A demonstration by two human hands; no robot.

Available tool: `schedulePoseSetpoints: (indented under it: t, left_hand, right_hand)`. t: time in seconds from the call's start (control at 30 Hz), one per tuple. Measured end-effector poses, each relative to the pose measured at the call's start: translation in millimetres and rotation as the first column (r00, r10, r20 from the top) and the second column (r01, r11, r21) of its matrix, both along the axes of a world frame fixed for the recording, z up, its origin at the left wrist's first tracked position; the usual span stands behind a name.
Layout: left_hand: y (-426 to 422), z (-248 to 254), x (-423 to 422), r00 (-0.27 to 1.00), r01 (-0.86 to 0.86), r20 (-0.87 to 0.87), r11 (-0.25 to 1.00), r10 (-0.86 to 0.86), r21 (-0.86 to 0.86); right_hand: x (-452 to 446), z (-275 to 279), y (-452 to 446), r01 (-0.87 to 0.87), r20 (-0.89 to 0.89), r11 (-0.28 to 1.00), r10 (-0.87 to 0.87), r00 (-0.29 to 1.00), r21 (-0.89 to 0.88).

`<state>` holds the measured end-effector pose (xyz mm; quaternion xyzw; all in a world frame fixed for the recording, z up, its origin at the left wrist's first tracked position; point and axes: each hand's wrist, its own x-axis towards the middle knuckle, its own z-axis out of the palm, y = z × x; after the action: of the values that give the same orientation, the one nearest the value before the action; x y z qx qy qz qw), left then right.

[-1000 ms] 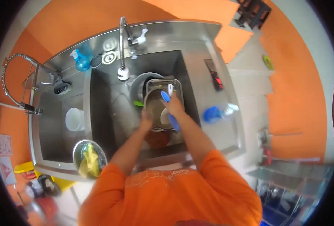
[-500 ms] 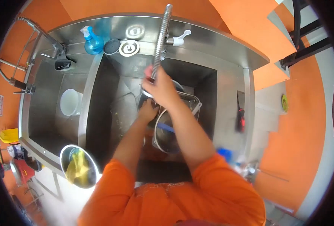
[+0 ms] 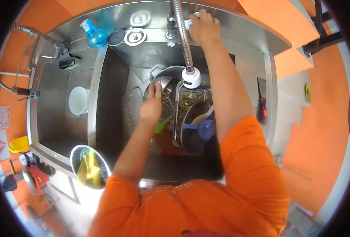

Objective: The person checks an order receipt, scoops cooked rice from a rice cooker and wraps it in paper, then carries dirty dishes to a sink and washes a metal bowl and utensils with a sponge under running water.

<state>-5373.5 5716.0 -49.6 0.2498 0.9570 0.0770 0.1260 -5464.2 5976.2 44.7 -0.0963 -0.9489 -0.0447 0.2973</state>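
My right hand (image 3: 205, 28) is at the back of the sink, its fingers closed around the white tap lever (image 3: 188, 23). In the sink, my left hand (image 3: 151, 106) has its fingers stretched out against a metal bowl (image 3: 165, 83), which sits in a larger pot (image 3: 175, 72); its thumb is hidden. Between my arms hangs the white spray head (image 3: 191, 78) on its coiled metal hose (image 3: 181, 37). Under it lie a whisk (image 3: 167, 103), a tray with yellow food bits (image 3: 190, 98), a green utensil (image 3: 162, 125) and a pot holding a blue ladle (image 3: 205, 129).
A left basin holds a white tub (image 3: 78, 100). Along the back ledge stand a blue spray bottle (image 3: 96, 37) and two round lids (image 3: 135, 36). A red-handled scraper (image 3: 263, 110) lies on the right ledge. A bucket with yellow cloth (image 3: 89, 168) is at the front left.
My right hand has left the hose and moved up and right to the tap lever. The spray head now hangs free. My left hand has moved up slightly onto the bowl.
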Motion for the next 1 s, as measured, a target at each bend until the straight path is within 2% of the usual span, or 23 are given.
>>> schedulePoseSetpoints:
  t: [0.03,0.07,0.1,0.17,0.2,0.23,0.3,0.33,0.37,0.4,0.43,0.47,0.5,0.53,0.57,0.63,0.67,0.7,0.73,0.77,0.83,0.9,1.0]
  left_hand:
    - [-1,11,2,0.997,0.045,-0.051,0.995,-0.049,-0.084]
    - [-2,16,4,0.961,0.108,-0.248,0.991,-0.123,-0.074]
    - [-1,21,4,0.959,0.122,-0.246,0.989,-0.139,-0.084]
    - [6,34,-1,0.855,0.213,-0.446,0.964,-0.264,-0.162]
    - [10,37,-4,0.783,0.243,-0.534,0.947,-0.319,-0.208]
    - [11,40,-5,0.779,0.253,-0.534,0.944,-0.329,-0.211]
    - [11,50,-7,0.717,0.277,-0.569,0.914,-0.402,-0.297]
    - [7,57,-6,0.763,0.27,-0.519,0.92,-0.385,-0.285]
    - [1,65,-4,0.764,0.268,-0.519,0.92,-0.384,-0.286]
    - [-6,72,-2,0.867,0.165,-0.438,0.966,-0.238,-0.2]
    - [-16,77,0,0.939,0.043,-0.335,0.991,-0.083,-0.126]
    - [-31,70,-1,0.94,0.035,-0.332,0.991,-0.077,-0.132]
    - [-51,53,-1,0.909,-0.006,-0.413,0.993,0.053,0.114]
    - [-72,35,1,0.867,-0.026,-0.458,0.936,0.196,0.351]
    - [-92,14,2,0.866,-0.034,-0.459,0.939,0.2,0.343]
    - [-121,-7,13,0.937,-0.161,-0.192,0.845,0.293,0.509]
    - [-130,-6,22,0.942,-0.214,-0.1,0.804,0.32,0.555]
    - [-130,8,42,0.855,-0.511,0.295,0.593,0.427,0.622]
    - [-130,19,60,0.638,-0.77,0.652,0.338,0.409,0.541]
    - [-132,23,73,0.63,-0.776,0.651,0.322,0.423,0.542]
    - [-136,29,95,0.521,-0.842,0.784,0.055,0.336,0.536]
    - [-135,51,116,0.495,-0.846,0.795,-0.015,0.351,0.534]
    - [-146,63,138,0.542,-0.825,0.802,-0.024,0.251,0.565]
  right_hand:
    - [-2,1,-1,0.022,0.031,0.999,-0.021,0.999,-0.027]
    - [2,6,-6,0.042,0.066,0.998,-0.039,0.997,-0.051]
    - [8,10,-10,0.056,0.067,0.997,-0.052,0.996,-0.061]
    - [25,17,-18,0.078,0.225,0.991,-0.052,0.973,-0.109]
    - [33,4,-20,0.089,0.218,0.99,-0.064,0.974,-0.106]
    - [43,-8,-22,0.099,0.217,0.989,-0.074,0.973,-0.109]
    - [65,-20,-29,-0.021,-0.081,0.916,-0.013,0.997,-0.401]
    - [71,-21,-33,-0.042,-0.139,0.811,-0.049,0.989,-0.584]
    - [83,-13,-41,-0.043,-0.139,0.81,-0.048,0.989,-0.585]
    - [97,3,-52,-0.253,-0.272,0.349,-0.007,0.962,-0.902]
    - [109,17,-62,-0.395,-0.396,-0.234,-0.046,0.917,-0.888]
    - [119,26,-74,-0.391,-0.394,-0.243,-0.04,0.918,-0.888]
    - [128,34,-86,-0.376,-0.402,-0.211,0.099,0.91,-0.902]
    - [134,37,-96,-0.364,-0.4,-0.181,0.236,0.886,-0.914]
    - [134,35,-100,-0.362,-0.401,-0.192,0.24,0.884,-0.912]
    - [127,22,-106,-0.299,-0.266,0.191,0.179,0.947,-0.935]
    - [122,15,-104,-0.254,-0.224,0.206,0.158,0.962,-0.945]
    - [118,10,-100,-0.261,-0.228,0.203,0.172,0.958,-0.944]
    - [115,4,-97,-0.271,-0.245,0.117,0.201,0.949,-0.955]
    - [113,2,-95,-0.275,-0.261,0.03,0.23,0.938,-0.961]
    - [113,4,-96,-0.33,-0.317,0.023,0.228,0.921,-0.944]
    - [114,9,-99,-0.309,-0.288,0.077,0.211,0.934,-0.948]
    - [126,26,-108,-0.202,-0.167,0.182,0.19,0.967,-0.962]
